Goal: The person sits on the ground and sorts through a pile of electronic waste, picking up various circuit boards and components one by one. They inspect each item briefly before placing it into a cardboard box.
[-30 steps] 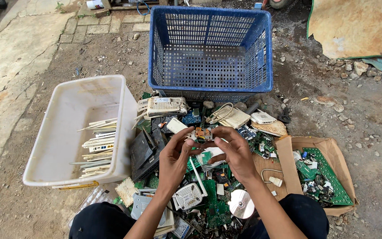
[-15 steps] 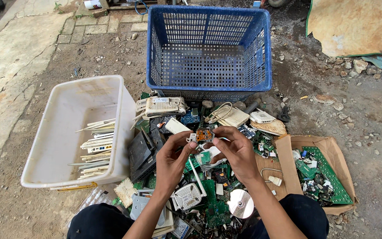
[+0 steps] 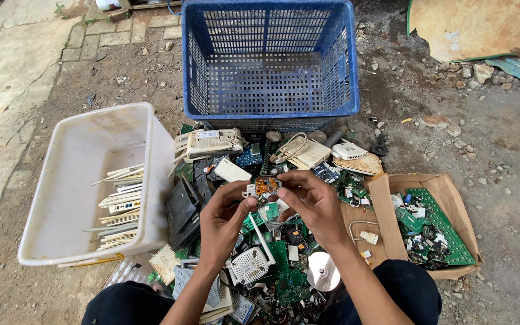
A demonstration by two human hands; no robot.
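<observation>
Dirt ground, empty blue crate [image 3: 270, 66], white tub [image 3: 85, 180] holding casings, both hands [image 3: 227, 219] [image 3: 314, 201] pinching small orange board [image 3: 266, 185].

Basket [image 3: 270, 90] behind scrap pile [image 3: 272, 265], tub [image 3: 85, 180] to its left, cardboard box [image 3: 446, 198] right (w/ boards in it).

Blue grid crate [image 3: 270, 60] at 12 o'clock, white tub [image 3: 79, 180] at 9, orange small board [image 3: 266, 184] w/ green boards [image 3: 437, 225] at 3.

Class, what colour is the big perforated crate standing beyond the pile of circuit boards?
Blue: the perforated crate shows best in the head view.
</observation>
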